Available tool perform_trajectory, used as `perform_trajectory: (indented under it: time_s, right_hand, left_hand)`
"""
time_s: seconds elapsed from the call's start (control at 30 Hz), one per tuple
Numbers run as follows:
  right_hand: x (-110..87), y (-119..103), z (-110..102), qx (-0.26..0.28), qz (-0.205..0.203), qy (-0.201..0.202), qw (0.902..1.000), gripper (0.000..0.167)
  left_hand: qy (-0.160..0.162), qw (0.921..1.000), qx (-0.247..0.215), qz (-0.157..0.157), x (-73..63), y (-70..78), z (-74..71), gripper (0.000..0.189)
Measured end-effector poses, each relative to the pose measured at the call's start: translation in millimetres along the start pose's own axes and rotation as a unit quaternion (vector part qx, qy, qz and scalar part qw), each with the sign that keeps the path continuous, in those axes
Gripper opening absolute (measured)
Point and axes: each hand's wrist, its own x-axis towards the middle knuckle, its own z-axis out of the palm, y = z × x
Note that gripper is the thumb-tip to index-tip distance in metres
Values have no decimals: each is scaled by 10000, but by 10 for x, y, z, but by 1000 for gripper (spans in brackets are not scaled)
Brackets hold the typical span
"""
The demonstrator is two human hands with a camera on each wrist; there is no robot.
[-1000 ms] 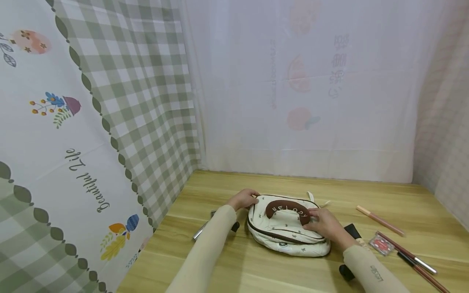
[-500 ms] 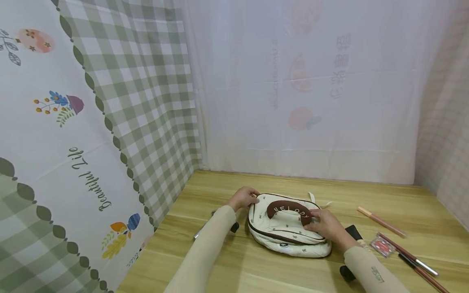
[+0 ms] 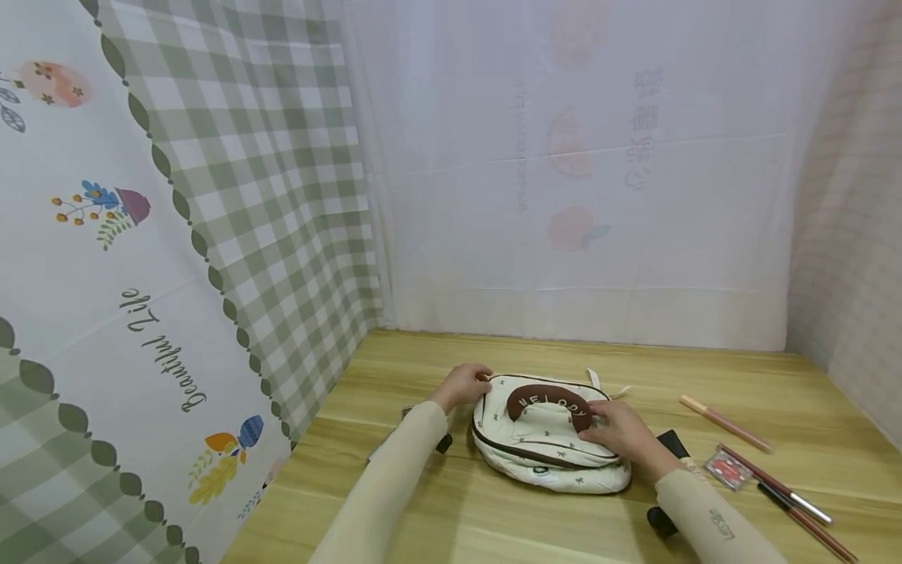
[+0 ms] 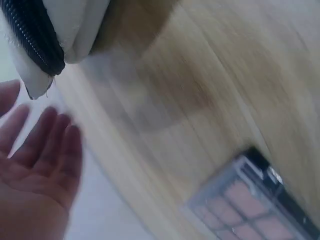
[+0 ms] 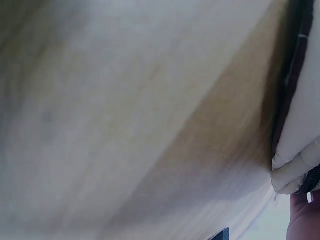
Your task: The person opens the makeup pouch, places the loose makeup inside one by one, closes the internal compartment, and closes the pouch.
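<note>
A cream cosmetic bag (image 3: pixel 521 437) with small bow prints, dark zipper trim and a brown "MELODY" handle (image 3: pixel 548 395) lies on the wooden table. My left hand (image 3: pixel 461 385) is at its far left corner. In the left wrist view, that hand's fingers (image 4: pixel 44 137) look loosely extended beside the zipped corner of the bag (image 4: pixel 75 30). My right hand (image 3: pixel 623 429) lies over the bag's right side, thumb and fingers around the handle's right end. Only a bit of the right hand (image 5: pixel 304 220) shows in the right wrist view, against the bag's corner (image 5: pixel 302 130).
Right of the bag lie a pinkish tube (image 3: pixel 726 423), a small clear compact (image 3: pixel 728 468) and slim brown pencils (image 3: pixel 810 525). Black-ended items (image 3: pixel 661 521) sit partly under the right forearm. An eyeshadow palette (image 4: pixel 245 200) lies by the left arm.
The bag and both hands hold nearly the same positions. Only the head view shifts slightly.
</note>
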Motion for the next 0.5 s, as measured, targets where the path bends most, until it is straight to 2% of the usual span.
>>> perform_trajectory:
  time_s: [0.13,0.27,0.33,0.43,0.5]
  right_hand:
    - [6,-9,-26,63,35,-59,10000,32]
    - [5,-16,-49,70,74,-111,9999,35]
    - [2,-21,-60,47,98,-148,9998,37]
    - [11,-19,-94,139,226,-277,9993,41]
    - [18,-24,-157,91,364,-352,9987,40]
  left_hand:
    - [28,9993,-28,373,-35,62,-49,49]
    - [-409,9962,-82,759,-104,166,-58,60]
    - [-625,9944,-52,848,-155,197,-24,60]
    - [-755,9930,252,872,-227,213,66,60]
    - [-699,9918,591,887,-250,204,142,61]
